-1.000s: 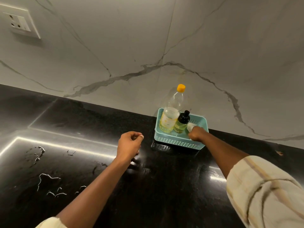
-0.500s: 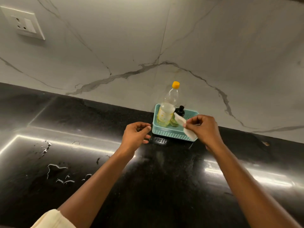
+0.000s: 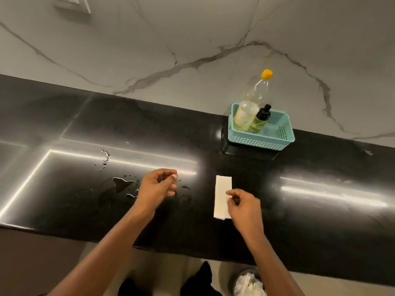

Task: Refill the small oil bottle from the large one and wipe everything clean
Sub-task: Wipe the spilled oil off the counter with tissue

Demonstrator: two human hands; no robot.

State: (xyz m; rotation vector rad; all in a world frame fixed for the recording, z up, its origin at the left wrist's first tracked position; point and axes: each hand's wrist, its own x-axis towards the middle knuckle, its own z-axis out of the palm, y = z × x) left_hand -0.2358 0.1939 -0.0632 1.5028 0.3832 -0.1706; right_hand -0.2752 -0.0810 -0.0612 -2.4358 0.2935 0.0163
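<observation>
In the head view, a black glossy table is running along a marble wall, with a socket plate showing at the top left edge. A teal basket is sitting at the back of the table, touching or nearly touching the wall. Inside it, at its left end, the large bottle with a yellow cap is standing upright, and the small bottle with a black top is standing just to its right, touching it. Both are showing yellowish oil in their lower parts. The rest of the basket is showing bare floor. A folded white tissue is lying flat on the table, well in front of the basket. The right hand is hovering at the tissue's right edge, fingers curled and thumb close to the forefinger, covering the tissue's lower right corner; whether it is pinching the tissue or only touching it, I cannot tell. The left hand is hanging above the table, left of the tissue and apart from it, fingers loosely curled and holding nothing. Beneath and left of that hand, spilled droplets are glinting on the table. Below the table's front edge, a bin with crumpled white material is showing on the floor.
</observation>
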